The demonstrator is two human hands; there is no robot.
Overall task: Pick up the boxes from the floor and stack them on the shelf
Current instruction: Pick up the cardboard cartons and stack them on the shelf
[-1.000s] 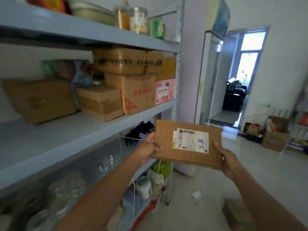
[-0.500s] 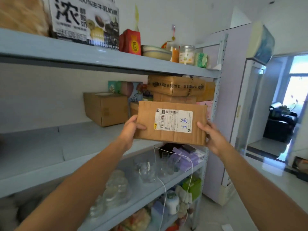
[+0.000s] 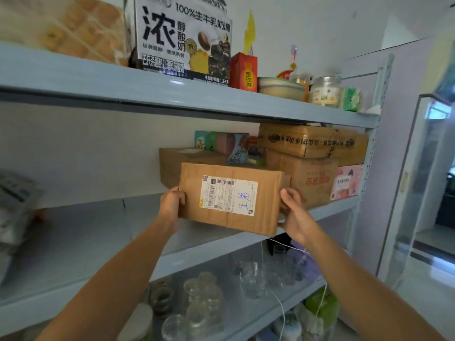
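Both ends of the labelled box (image 3: 229, 198) sit gripped in your left hand (image 3: 172, 204) and right hand (image 3: 296, 215), now lifted higher, level with the middle shelf (image 3: 86, 232) beside stacked cartons (image 3: 305, 166).

Both forearms (image 3: 123, 267) (image 3: 357, 279) are bare, and so are both hands (image 3: 171, 205) (image 3: 295, 215).

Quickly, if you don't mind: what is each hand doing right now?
Left hand: grips the left end of the cardboard box.
Right hand: grips the right end of the same box.
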